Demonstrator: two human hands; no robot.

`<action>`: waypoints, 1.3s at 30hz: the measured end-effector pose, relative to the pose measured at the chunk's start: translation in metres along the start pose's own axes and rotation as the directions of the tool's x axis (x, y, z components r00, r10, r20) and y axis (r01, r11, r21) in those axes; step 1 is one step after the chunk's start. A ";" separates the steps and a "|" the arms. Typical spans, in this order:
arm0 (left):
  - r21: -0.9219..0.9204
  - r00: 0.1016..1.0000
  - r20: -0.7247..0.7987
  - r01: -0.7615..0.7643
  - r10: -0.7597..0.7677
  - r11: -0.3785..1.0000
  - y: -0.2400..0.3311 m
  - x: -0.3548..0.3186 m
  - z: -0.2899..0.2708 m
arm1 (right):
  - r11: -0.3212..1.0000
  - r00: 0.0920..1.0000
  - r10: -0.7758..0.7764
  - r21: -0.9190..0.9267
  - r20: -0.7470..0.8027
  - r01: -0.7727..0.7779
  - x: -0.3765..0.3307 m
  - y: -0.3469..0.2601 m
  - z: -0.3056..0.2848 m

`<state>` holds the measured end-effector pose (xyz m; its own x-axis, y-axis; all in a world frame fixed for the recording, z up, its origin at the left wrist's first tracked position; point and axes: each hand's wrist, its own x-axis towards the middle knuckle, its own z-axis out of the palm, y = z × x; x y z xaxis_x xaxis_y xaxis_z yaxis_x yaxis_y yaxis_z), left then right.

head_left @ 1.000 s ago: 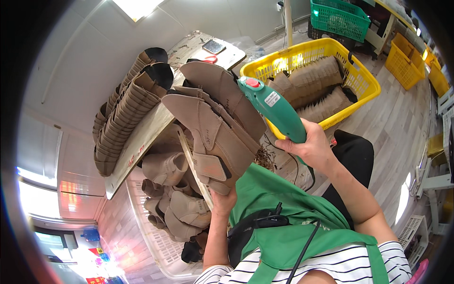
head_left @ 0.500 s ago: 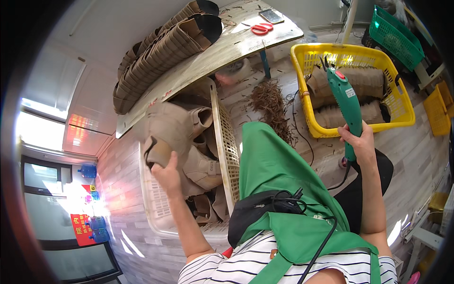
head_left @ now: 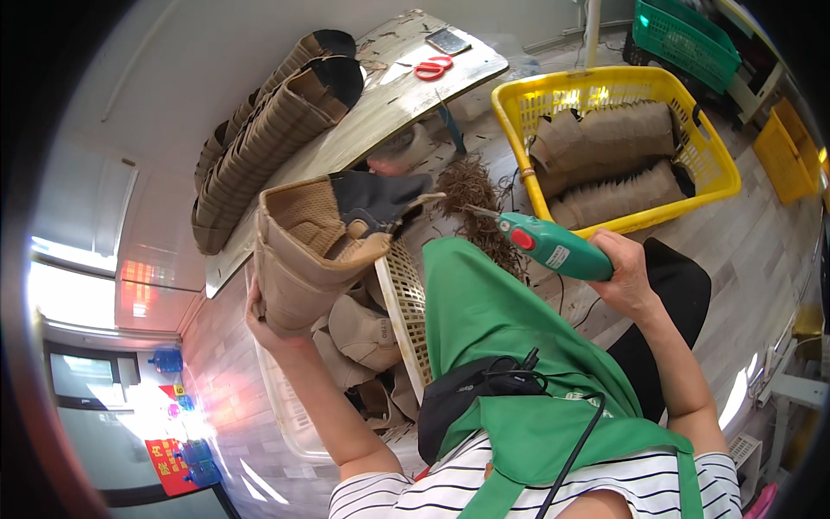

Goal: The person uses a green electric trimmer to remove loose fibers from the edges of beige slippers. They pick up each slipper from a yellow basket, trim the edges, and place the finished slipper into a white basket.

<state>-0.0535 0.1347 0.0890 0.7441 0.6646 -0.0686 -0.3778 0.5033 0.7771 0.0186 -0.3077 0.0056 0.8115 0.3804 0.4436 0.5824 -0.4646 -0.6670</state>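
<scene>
My left hand (head_left: 268, 322) grips a beige shoe upper (head_left: 298, 259) from below and holds it up over a white crate (head_left: 405, 322). The upper's opening faces up, showing tan mesh lining and a dark tongue or flap. In my right hand (head_left: 624, 275) is a pair of green electric scissors (head_left: 558, 246) with a red button, gripped round the body. Their small blades point left toward the upper, a gap apart from it. More beige shoe uppers (head_left: 361, 333) lie jumbled in the crate, partly hidden by my left arm.
A worktable (head_left: 389, 102) carries long stacks of beige pieces (head_left: 268, 143), red-handled scissors (head_left: 432, 68) and a phone (head_left: 448, 41). Brown trimmings (head_left: 467, 186) are heaped on the floor. A yellow basket (head_left: 618, 76) holds two rows of stacked pieces; a green basket (head_left: 683, 41) stands behind.
My left hand has raised and turned the shoe upper, so its opening now shows. The electric scissors have swung from pointing away to pointing left, nearer the upper.
</scene>
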 end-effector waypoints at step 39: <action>-0.153 0.893 0.313 0.383 -0.323 0.911 -0.086 -0.002 0.041 | 0.967 0.978 -0.206 -0.160 -0.044 0.197 0.005 -0.012 -0.005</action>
<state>-0.0001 0.0677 0.0483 0.9592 0.2576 -0.1165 -0.1430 0.7976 0.5860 0.0157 -0.3044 0.0183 0.6755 0.4326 0.5972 0.7305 -0.5028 -0.4621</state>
